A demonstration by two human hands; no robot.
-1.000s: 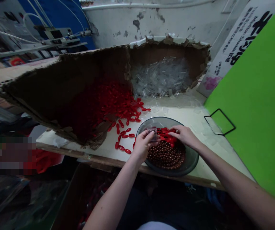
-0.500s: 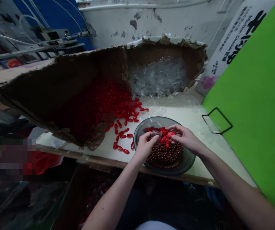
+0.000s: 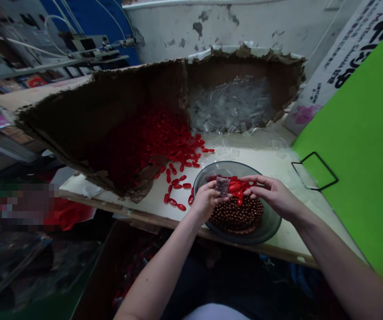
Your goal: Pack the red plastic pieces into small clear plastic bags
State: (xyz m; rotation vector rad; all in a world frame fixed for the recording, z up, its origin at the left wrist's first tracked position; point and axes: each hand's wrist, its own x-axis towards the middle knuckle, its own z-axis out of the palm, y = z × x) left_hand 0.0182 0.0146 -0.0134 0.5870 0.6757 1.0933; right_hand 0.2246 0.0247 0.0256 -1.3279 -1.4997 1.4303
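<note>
Over the grey bowl (image 3: 273,222), my left hand (image 3: 208,201) holds a small clear plastic case (image 3: 222,186) between thumb and fingers. My right hand (image 3: 271,192) is beside it, its fingertips closed on a red piece at the right edge of the red pieces (image 3: 235,186). These red pieces lie above a coil of brown beads (image 3: 240,218) in the bowl. Whether the red pieces are joined together is too small to tell.
A torn cardboard box (image 3: 138,75) holds a heap of red pieces (image 3: 158,133) and clear plastic cases (image 3: 231,104). Loose red pieces (image 3: 178,182) lie left of the bowl. A green panel (image 3: 361,146) stands at the right.
The view has shifted, so the scene sits further right. The clear case in my left hand now faces the camera more flatly and shows more fully. My right hand's fingers are more stretched out.
</note>
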